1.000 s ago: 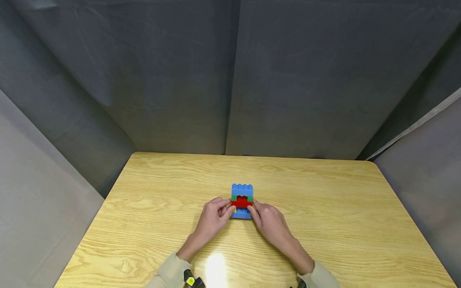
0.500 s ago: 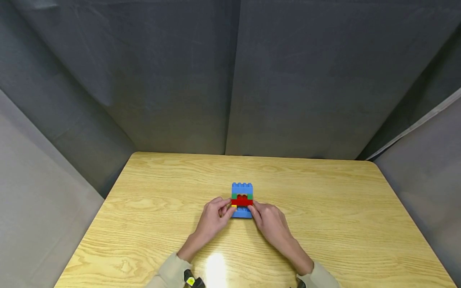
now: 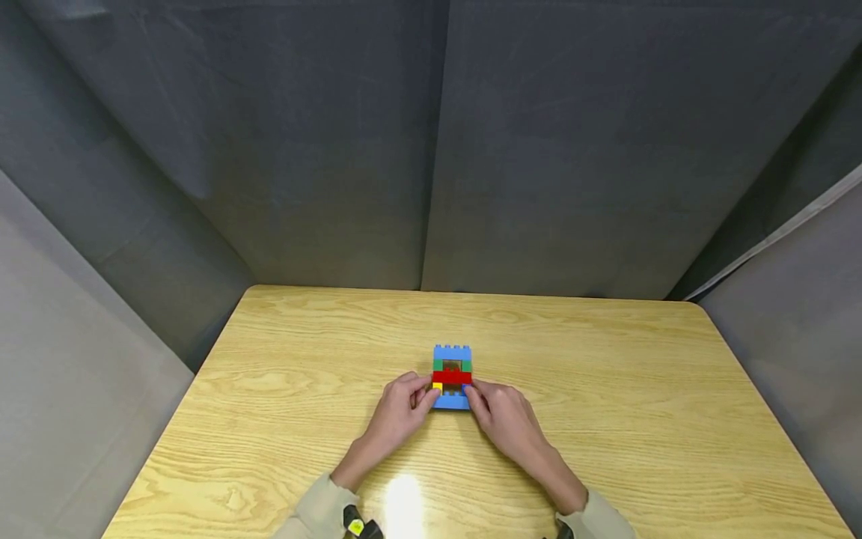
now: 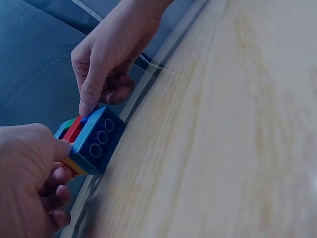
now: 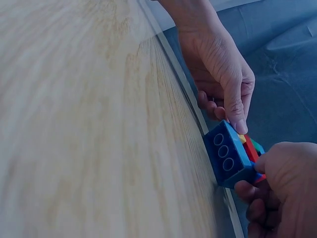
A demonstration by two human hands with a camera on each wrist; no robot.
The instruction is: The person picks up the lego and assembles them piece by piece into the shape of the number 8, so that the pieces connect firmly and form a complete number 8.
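Both hands hold a small stack of toy building blocks upright over the table in the head view. On top is a light blue block (image 3: 453,352), then green blocks (image 3: 438,365) at the sides and a long red block (image 3: 452,377). Lower sit a yellow block (image 3: 438,388) on the left, a dark blue one on the right, and a blue base block (image 3: 451,403). My left hand (image 3: 397,404) pinches the left side; my right hand (image 3: 508,423) pinches the right. In both wrist views the base's hollow underside (image 4: 102,138) shows, so the stack is tilted and off the tabletop.
A light wood table (image 3: 269,352) stretches around the hands. Dark grey cloth (image 3: 323,150) hangs behind it, with lighter grey panels (image 3: 60,374) at the sides. A bright light reflection lies on the wood near the front.
The block stack has tilted between the hands. Its front now faces the camera more squarely, and wood shows through both openings. The hands have barely shifted and keep their hold.
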